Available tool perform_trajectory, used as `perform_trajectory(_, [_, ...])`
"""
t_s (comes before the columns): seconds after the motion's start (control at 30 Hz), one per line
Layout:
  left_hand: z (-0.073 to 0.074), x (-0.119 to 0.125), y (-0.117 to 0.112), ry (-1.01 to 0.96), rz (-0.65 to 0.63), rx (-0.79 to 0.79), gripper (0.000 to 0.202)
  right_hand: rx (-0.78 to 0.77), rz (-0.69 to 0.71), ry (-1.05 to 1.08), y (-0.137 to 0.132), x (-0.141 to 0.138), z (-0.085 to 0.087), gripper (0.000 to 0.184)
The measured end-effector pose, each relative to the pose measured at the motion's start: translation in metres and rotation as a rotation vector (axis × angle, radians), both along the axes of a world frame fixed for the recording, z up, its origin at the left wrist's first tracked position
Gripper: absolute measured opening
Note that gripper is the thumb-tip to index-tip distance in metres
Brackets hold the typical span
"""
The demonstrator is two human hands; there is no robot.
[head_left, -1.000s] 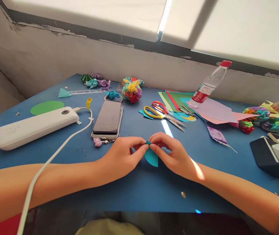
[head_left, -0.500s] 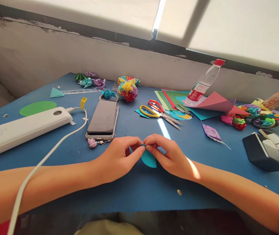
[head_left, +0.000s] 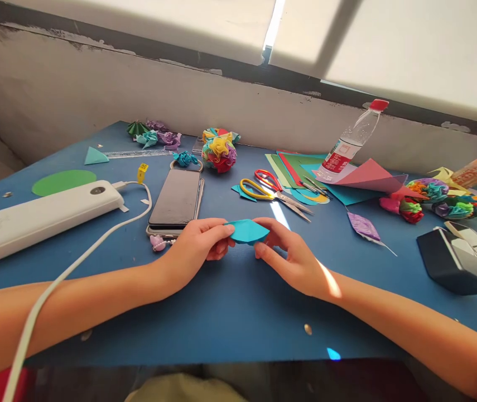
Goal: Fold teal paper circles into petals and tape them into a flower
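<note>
A folded piece of blue paper (head_left: 247, 231), pointed at its right end, is held above the table in front of me. My left hand (head_left: 198, 244) pinches its left end, thumb on top and fingers curled beneath. At the right end, my right hand (head_left: 290, 254) has its fingers behind the paper and its thumb at the lower edge. Just beyond my left hand lies a dark-screened phone (head_left: 175, 198), with a pink charm (head_left: 157, 242) beside it. Scissors (head_left: 278, 194) with red and yellow handles lie past the paper.
A white power bank (head_left: 46, 218) sits at left, its cable (head_left: 91, 258) crossing over my left forearm. Colored paper sheets (head_left: 288, 170), a plastic bottle (head_left: 349, 146) and paper flowers (head_left: 447, 204) lie at back right. A black box-like object (head_left: 451, 262) stands at right.
The blue paper was hanging down between my pinching fingertips and now lies spread flatter, raised and facing me. My hands have moved slightly apart, and the right thumb has dropped away from the fingers.
</note>
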State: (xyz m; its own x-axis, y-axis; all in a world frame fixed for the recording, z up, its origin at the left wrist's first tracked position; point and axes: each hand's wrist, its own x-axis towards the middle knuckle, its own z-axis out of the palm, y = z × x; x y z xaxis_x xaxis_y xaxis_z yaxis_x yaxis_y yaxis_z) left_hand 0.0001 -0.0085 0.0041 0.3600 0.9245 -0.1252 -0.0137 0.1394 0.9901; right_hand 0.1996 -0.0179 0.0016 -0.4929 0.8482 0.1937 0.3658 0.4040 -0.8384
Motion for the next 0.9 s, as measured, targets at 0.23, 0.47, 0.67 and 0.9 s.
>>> perform_trajectory(0.23, [0.001, 0.0, -0.002, 0.191, -0.203, 0.066, 0.025, -0.135, 0.017, 0.08, 0.005, 0.0, -0.001, 0.02])
perform_trajectory(0.47, [0.001, 0.0, -0.002, 0.124, -0.18, 0.043, 0.03, -0.146, 0.003, 0.188, 0.012, 0.001, -0.003, 0.015])
perform_trajectory(0.67, [0.002, 0.0, -0.004, 0.065, -0.195, 0.048, 0.031, -0.064, -0.012, 0.184, 0.014, 0.002, -0.006, 0.017])
perform_trajectory(0.9, [0.004, -0.002, -0.005, 0.096, -0.185, 0.079, 0.03, 0.137, -0.05, 0.057, 0.014, 0.005, -0.009, 0.023])
